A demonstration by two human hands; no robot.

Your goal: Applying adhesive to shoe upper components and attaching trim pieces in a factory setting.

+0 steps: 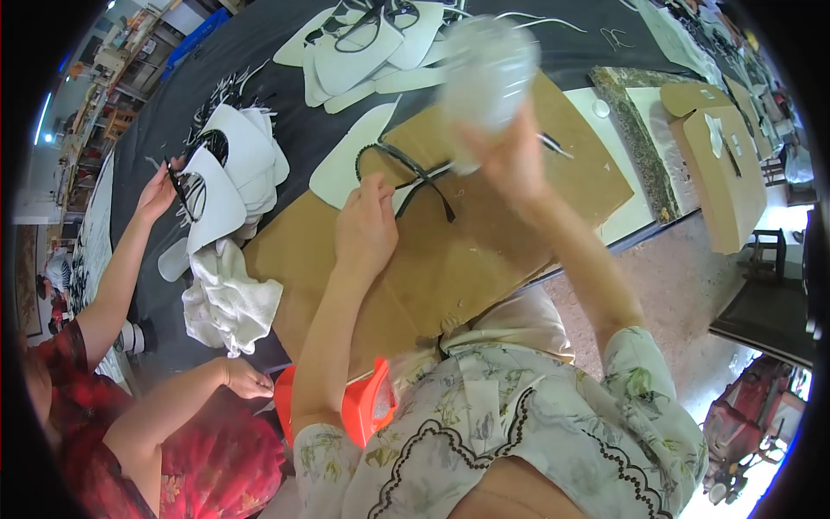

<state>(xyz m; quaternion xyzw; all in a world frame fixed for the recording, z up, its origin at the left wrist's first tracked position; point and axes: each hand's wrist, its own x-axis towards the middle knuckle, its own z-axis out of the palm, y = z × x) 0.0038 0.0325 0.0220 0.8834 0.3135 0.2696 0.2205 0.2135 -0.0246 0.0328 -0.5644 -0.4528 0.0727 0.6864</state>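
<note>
My left hand (367, 227) is closed on the near end of a white curved panel (341, 164), over the brown cardboard (484, 251). A black strap (422, 176) loops along that panel, one end lying loose on the cardboard; my fingers hide part of it. In my right hand (508, 156) is a clear plastic bottle (487, 73), raised over the cardboard and smeared by motion. The bottle's narrow lower end hangs close to the strap. Beside my right hand lies a black pen-like tool (556, 145).
More white panels with black straps (359, 56) are piled at the back. At left, a co-worker's hand (160, 192) holds one at another stack (251, 164). A white cloth (229, 298), an orange container (367, 405), a small white cap (600, 108) and a cardboard box (722, 177) surround my work.
</note>
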